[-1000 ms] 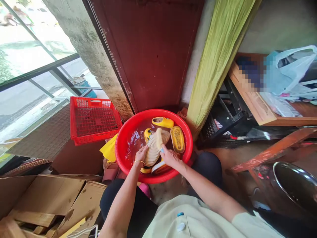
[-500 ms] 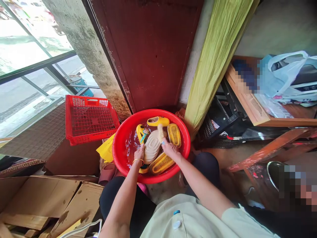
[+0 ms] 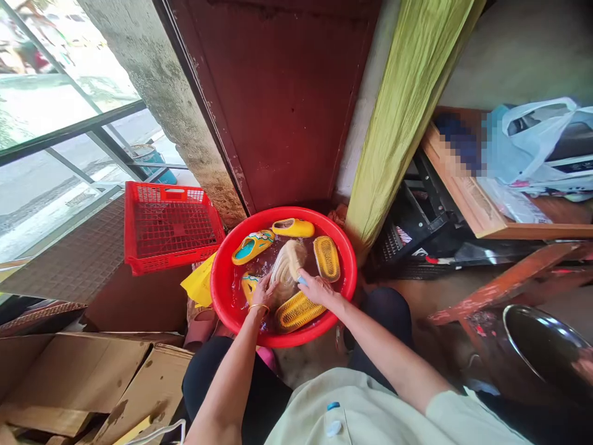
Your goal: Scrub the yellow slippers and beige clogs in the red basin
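A red basin (image 3: 217, 272) of brownish water stands before me. My left hand (image 3: 262, 293) grips the lower left edge of a cream shoe with a ridged sole (image 3: 281, 269), partly in the water. In my right hand (image 3: 317, 289) is a pale scrubbing brush (image 3: 293, 254), touching the sole; a light blue bit shows by my fingers. Around them float a yellow clog (image 3: 293, 228), a patterned yellow clog with teal inside (image 3: 252, 247), and an upturned yellow clog (image 3: 327, 258). Another upturned clog (image 3: 301, 310) is near my right wrist. A patterned piece (image 3: 250, 284) lies by my left hand.
A red plastic crate (image 3: 171, 225) stands left of the basin, above cardboard boxes (image 3: 78, 371). A dark red door (image 3: 273, 105) is behind; a yellow-green curtain (image 3: 407, 105) hangs to the right. Further right are a wooden table (image 3: 491, 216) and a metal pot (image 3: 532, 340).
The cream shoe has tilted and dipped lower in the water. The brush has moved left and down. The teal-trimmed clog has shifted left, away from my left hand.
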Tool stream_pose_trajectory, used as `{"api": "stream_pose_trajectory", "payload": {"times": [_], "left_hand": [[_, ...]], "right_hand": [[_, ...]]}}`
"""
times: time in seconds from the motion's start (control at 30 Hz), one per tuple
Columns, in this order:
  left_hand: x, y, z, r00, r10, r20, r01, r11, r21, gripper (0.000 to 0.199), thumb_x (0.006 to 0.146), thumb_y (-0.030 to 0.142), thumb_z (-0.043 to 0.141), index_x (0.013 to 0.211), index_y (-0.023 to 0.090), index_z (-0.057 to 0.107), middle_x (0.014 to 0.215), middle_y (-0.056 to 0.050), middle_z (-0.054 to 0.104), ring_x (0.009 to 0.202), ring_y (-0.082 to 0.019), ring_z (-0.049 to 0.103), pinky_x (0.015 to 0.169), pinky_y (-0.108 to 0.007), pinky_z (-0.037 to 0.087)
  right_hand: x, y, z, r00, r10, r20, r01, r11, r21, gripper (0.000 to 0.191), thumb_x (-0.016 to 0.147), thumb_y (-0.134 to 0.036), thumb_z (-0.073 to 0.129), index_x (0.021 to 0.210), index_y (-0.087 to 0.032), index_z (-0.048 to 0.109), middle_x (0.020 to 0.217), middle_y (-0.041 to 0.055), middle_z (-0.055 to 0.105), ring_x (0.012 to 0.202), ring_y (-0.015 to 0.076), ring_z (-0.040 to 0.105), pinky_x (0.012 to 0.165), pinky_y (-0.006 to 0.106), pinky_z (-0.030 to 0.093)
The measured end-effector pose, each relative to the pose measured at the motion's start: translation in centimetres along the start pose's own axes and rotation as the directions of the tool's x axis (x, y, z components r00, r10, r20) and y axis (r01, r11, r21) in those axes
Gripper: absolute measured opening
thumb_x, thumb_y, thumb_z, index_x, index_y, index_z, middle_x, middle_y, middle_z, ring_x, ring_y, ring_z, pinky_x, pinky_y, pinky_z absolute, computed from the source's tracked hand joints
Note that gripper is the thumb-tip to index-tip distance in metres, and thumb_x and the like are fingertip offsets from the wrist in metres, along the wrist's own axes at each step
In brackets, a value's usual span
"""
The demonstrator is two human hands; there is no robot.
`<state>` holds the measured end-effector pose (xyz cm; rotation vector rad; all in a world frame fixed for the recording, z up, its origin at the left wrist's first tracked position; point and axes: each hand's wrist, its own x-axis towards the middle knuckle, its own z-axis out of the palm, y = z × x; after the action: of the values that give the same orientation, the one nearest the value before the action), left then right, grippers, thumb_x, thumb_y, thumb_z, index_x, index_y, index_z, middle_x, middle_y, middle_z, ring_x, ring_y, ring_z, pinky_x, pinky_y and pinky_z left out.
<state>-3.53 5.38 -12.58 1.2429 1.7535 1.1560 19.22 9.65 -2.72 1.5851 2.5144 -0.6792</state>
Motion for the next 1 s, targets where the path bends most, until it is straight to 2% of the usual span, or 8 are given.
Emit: {"api": "stream_pose_trajectory", "payload": {"times": [0.1,0.23,0.33,0.43,0.53,0.67,0.83,1.0], "left_hand": [[0.2,-0.2,0.3,0.999,0.030,0.026,-0.031,0.999,0.036,0.053,0.087,0.040,0.063,0.132,0.013,0.067,0.137,-0.018,0.066,0.128,-0.033,0.060,0.114,-0.050,0.040],[-0.1,-0.3,0.5,0.998,0.053,0.022,-0.055,0.986,0.156,0.048,0.085,0.032,0.065,0.127,0.009,0.068,0.136,-0.021,0.064,0.134,-0.035,0.054,0.117,-0.051,0.037],[-0.7,-0.3,0.6,0.997,0.059,0.042,-0.066,0.983,0.171,0.053,0.082,0.026,0.066,0.133,0.013,0.063,0.141,-0.018,0.062,0.136,-0.033,0.053,0.117,-0.051,0.038],[-1.1,-0.3,0.9,0.996,0.036,0.084,-0.048,0.989,0.139,0.068,0.079,0.023,0.068,0.144,0.017,0.053,0.148,-0.015,0.057,0.139,-0.030,0.051,0.118,-0.048,0.037],[-1.3,-0.2,1.2,0.993,-0.011,0.114,-0.006,0.990,0.142,0.078,0.077,0.023,0.069,0.150,0.015,0.044,0.151,-0.017,0.053,0.142,-0.030,0.048,0.119,-0.046,0.036],[-1.4,0.0,1.2,0.994,-0.060,0.095,0.034,0.967,0.252,0.069,0.079,0.025,0.068,0.144,0.017,0.047,0.138,-0.017,0.061,0.134,-0.032,0.055,0.112,-0.049,0.041],[-1.6,0.3,1.0,0.990,-0.094,0.109,0.043,0.916,0.399,0.055,0.077,0.022,0.069,0.129,0.016,0.051,0.126,-0.016,0.064,0.123,-0.030,0.061,0.102,-0.044,0.048],[-2.0,1.1,1.4,0.983,-0.123,0.136,0.063,0.921,0.383,0.055,0.077,0.021,0.070,0.127,0.016,0.047,0.115,-0.012,0.067,0.109,-0.027,0.067,0.095,-0.039,0.051]], "right_hand": [[-0.7,0.3,0.1,1.000,0.004,0.027,-0.002,0.999,-0.048,0.062,0.102,-0.043,0.047,0.160,-0.029,0.033,0.112,0.0124,0.078,0.106,0.0288,0.073,0.091,0.038,0.050],[0.0,1.6,-0.9,0.997,0.076,-0.027,-0.077,0.996,-0.034,0.055,0.105,-0.037,0.038,0.157,-0.018,0.038,0.119,0.0182,0.075,0.110,0.0288,0.071,0.093,0.037,0.050],[0.2,2.1,-1.5,0.995,0.081,-0.052,-0.082,0.996,-0.017,0.055,0.106,-0.036,0.035,0.157,-0.014,0.038,0.122,0.0191,0.074,0.113,0.0268,0.070,0.095,0.034,0.049],[-0.2,1.2,-0.9,0.997,0.049,-0.051,-0.050,0.999,-0.009,0.062,0.106,-0.041,0.038,0.161,-0.016,0.029,0.119,0.0173,0.076,0.111,0.0268,0.071,0.094,0.035,0.050],[-0.6,-0.3,0.3,0.999,0.005,-0.040,-0.005,1.000,-0.005,0.067,0.105,-0.043,0.042,0.164,-0.019,0.021,0.117,0.0164,0.077,0.110,0.0278,0.072,0.093,0.036,0.051],[-0.5,-0.5,1.0,0.995,0.095,-0.029,-0.095,0.995,0.016,0.063,0.105,-0.039,0.041,0.162,-0.016,0.028,0.119,0.0176,0.076,0.112,0.0271,0.072,0.094,0.036,0.051],[0.1,0.1,0.1,0.985,0.159,-0.070,-0.156,0.987,0.046,0.054,0.107,-0.036,0.034,0.155,-0.012,0.041,0.117,0.0185,0.076,0.112,0.0260,0.072,0.093,0.034,0.052],[0.1,-2.4,-0.1,0.989,0.100,-0.106,-0.095,0.994,0.058,0.061,0.106,-0.040,0.037,0.160,-0.014,0.030,0.113,0.0187,0.077,0.109,0.0269,0.072,0.092,0.035,0.051]]}}
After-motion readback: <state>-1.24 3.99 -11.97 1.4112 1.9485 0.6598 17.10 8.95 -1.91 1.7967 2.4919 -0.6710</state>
